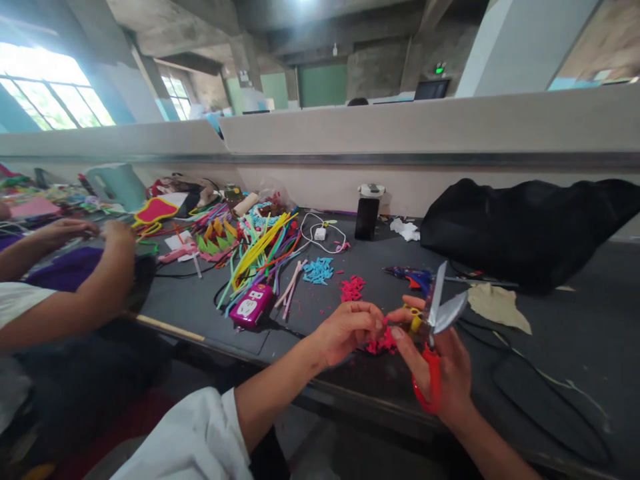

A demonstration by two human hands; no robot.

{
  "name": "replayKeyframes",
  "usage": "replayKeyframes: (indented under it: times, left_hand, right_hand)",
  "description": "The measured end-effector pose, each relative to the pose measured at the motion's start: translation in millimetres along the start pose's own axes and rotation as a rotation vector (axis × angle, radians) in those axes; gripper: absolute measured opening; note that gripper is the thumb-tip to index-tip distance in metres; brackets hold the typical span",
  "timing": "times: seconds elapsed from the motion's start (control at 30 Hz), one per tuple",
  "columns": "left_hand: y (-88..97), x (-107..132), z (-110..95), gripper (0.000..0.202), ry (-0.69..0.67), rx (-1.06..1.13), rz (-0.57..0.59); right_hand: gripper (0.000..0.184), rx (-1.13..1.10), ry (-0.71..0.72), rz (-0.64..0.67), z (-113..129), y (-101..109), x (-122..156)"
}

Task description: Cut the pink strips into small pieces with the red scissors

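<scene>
My left hand (353, 328) is closed in a pinch on a small pink-red piece (385, 321) just above the desk's front edge. Held in my right hand (450, 373) are scissors (433, 377) with red handles, their blades pointing up and parted. The thumb and forefinger of that hand reach to the same small piece, almost meeting my left fingertips. Under both hands lies a heap of pink-red pieces (383, 341), partly hidden by the fingers. Another pink-red pile (353, 289) and a pile of blue pieces (318, 271) lie farther back.
A bundle of pipe cleaners (265, 250) and a purple box (253, 306) are to the left. A glue gun (414, 277), beige cloth (500, 307) and black bag (520, 230) lie right. A phone (367, 219) stands behind. Another person's hands (95, 233) work at far left.
</scene>
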State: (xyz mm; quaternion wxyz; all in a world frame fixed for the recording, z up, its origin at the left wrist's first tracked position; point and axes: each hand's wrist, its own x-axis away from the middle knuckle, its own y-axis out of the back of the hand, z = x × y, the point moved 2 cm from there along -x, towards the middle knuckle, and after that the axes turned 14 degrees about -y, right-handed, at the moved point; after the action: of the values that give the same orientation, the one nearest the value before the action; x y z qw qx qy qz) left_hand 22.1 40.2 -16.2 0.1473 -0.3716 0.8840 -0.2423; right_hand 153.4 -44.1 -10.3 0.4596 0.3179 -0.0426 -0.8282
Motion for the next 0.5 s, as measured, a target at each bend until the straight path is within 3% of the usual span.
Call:
replayKeyframes:
  times: [0.17, 0.3, 0.4, 0.5]
  left_hand:
    - [1.0, -0.9, 6.8, 0.005, 0.092, 0.009, 0.054]
    - [0.2, -0.9, 7.5, 0.008, 0.158, -0.036, 0.058]
    - [-1.6, -0.7, 0.3, 0.007, 0.004, -0.254, 0.03]
    - [-6.0, 1.7, -13.3, 0.004, -0.329, -0.672, 0.029]
  right_hand:
    - [0.031, -0.032, -0.052, 0.079, -0.7, 0.6, 0.8]
    - [0.03, -0.023, -0.048, 0.092, 2.1, 2.8, -0.4]
    - [0.029, 0.031, -0.055, 0.06, 2.2, 4.4, -1.2]
    - [0.026, 0.118, -0.049, 0.004, 0.2, 5.0, -2.0]
